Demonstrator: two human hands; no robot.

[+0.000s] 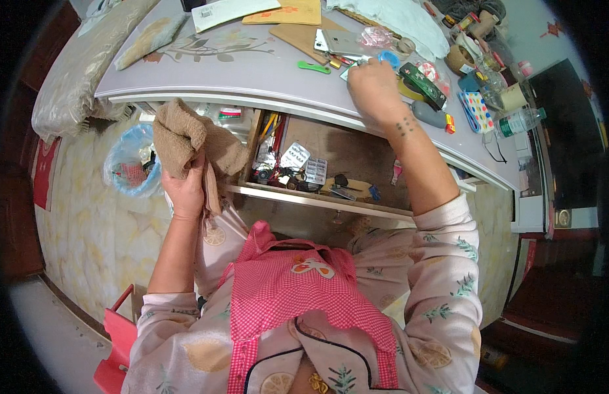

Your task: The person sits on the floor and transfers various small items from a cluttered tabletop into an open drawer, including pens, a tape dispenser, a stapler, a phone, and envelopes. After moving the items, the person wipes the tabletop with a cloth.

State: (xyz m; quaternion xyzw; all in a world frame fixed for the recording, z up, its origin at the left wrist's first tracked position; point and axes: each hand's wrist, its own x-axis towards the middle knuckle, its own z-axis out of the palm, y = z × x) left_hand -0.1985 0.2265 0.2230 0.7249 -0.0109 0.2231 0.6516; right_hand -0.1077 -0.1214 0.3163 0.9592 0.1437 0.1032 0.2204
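My left hand point(185, 190) is closed around a brown terry towel point(180, 134), held up left of the open drawer point(357, 148). My right hand point(373, 88) reaches over the drawer to the tabletop point(252, 75). Its fingers are curled down among small items, and what they hold, if anything, is hidden. Just beside them lie a blue ring-shaped roll point(388, 59) and a dark green box-like object point(424, 87). A bright green small tool point(314, 67) lies left of that hand. Inside the drawer are pill blister packs point(315, 171), pencils point(270, 125) and dark tangled bits.
A lined waste bin point(130, 161) stands on the floor at left. Near the table's right side are a clear bottle point(520, 123), glasses point(495, 146) and a dotted pack point(475, 111). Envelopes point(285, 12) lie at the back. A red chair point(117, 348) is at lower left.
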